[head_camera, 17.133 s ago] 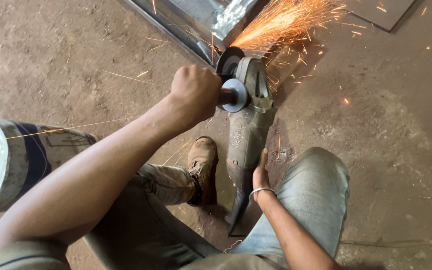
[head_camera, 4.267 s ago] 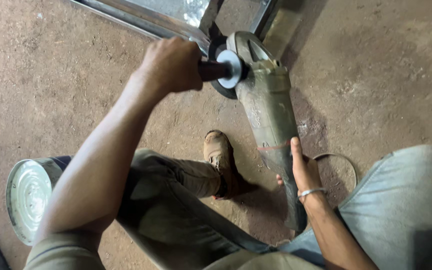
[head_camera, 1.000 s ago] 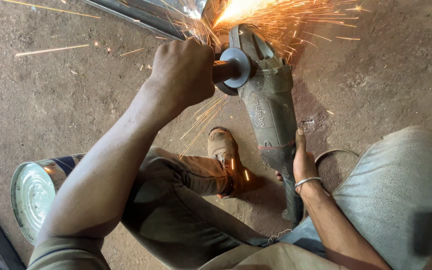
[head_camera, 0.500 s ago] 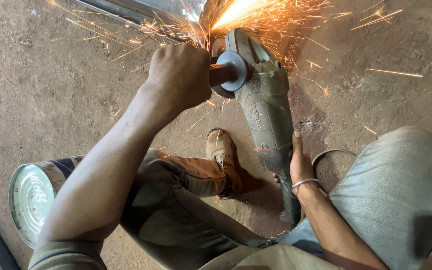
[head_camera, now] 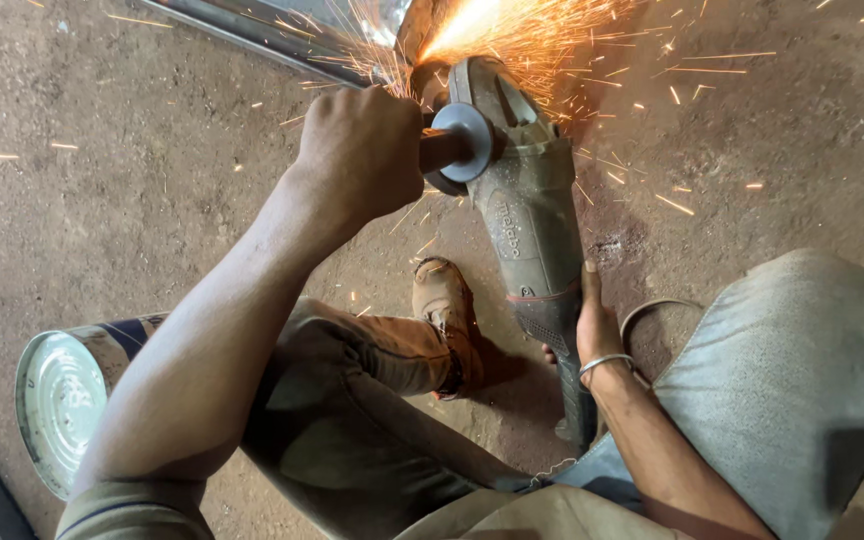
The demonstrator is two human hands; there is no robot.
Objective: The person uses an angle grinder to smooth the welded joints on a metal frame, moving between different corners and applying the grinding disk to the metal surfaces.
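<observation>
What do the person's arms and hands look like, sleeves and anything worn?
Both hands are bare, no gloves. The left hand has a bare forearm running up to a short olive sleeve with a dark edge band. The right hand wears a thin silver bangle at the wrist; its forearm is bare, no sleeve in view.

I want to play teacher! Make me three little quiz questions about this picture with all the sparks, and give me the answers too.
1. True or false: the left hand grips the side handle of the grinder.
2. Where do the sparks fly from? A) the tin can B) the front of the grinder, at the metal frame C) the boot
3. Fill in: the right hand holds the grinder's ____ end and wears a metal ____ on its wrist.

Key: 1 true; 2 B; 3 rear, bangle.
</observation>
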